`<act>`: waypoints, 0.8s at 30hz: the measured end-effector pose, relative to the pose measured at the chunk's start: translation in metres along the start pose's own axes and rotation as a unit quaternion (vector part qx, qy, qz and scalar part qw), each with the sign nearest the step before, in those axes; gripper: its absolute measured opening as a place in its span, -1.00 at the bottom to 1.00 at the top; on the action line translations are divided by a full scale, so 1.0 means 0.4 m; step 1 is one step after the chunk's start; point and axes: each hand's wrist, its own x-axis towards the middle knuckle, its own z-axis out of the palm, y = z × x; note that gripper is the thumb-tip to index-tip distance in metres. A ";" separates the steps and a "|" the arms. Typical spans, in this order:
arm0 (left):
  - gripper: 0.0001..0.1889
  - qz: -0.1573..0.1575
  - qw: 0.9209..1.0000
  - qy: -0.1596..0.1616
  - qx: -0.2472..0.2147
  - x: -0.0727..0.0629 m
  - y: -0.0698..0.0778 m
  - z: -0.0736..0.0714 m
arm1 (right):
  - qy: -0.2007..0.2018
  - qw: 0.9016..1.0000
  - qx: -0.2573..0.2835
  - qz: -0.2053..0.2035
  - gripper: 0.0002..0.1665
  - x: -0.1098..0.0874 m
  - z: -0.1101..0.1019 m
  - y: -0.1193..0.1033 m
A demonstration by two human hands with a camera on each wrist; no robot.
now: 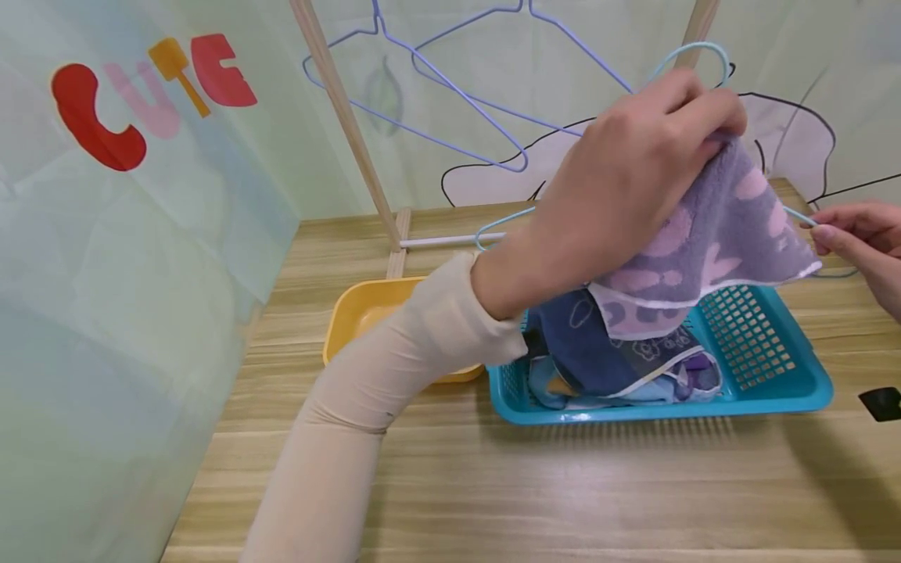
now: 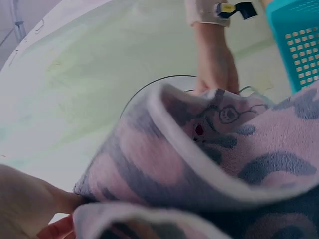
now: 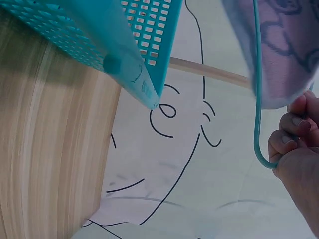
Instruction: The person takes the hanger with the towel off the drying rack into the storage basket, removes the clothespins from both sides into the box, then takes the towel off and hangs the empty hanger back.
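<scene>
My left hand (image 1: 619, 184) pinches a small purple-and-pink towel (image 1: 739, 215) with white edging by its top. The towel hangs in folds over a light blue hanger (image 3: 258, 94), whose hook shows above the hand in the head view. At the hanger's right end, my right hand (image 1: 869, 242) grips the wire between thumb and curled fingers. In the left wrist view the towel's folded layers fill the middle, with the left hand (image 2: 30, 204) at their lower left corner. The towel covers much of the hanger's middle.
Below the towel stands a blue plastic basket (image 1: 781, 403) with dark blue cloth (image 1: 584, 352) and other fabrics in it. A yellow basin (image 1: 345, 328) sits to its left. Purple hangers (image 1: 450, 152) hang from a wooden rack (image 1: 345, 117) behind. A black object (image 1: 880, 403) shows at the right edge.
</scene>
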 end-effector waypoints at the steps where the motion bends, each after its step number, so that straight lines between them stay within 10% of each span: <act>1: -0.76 0.001 1.000 0.008 -0.002 0.005 -0.004 0.001 | 0.000 1.000 0.005 -0.004 -0.55 0.001 -0.001 0.004; 19: -0.77 0.017 0.999 0.042 -0.028 0.030 0.014 -0.032 | 0.001 0.964 0.263 -0.030 -0.80 0.015 -0.009 0.060; 24: -0.75 0.008 0.999 0.042 -0.025 0.044 0.026 -0.017 | 0.025 0.984 0.178 -0.007 -0.84 0.023 -0.040 0.126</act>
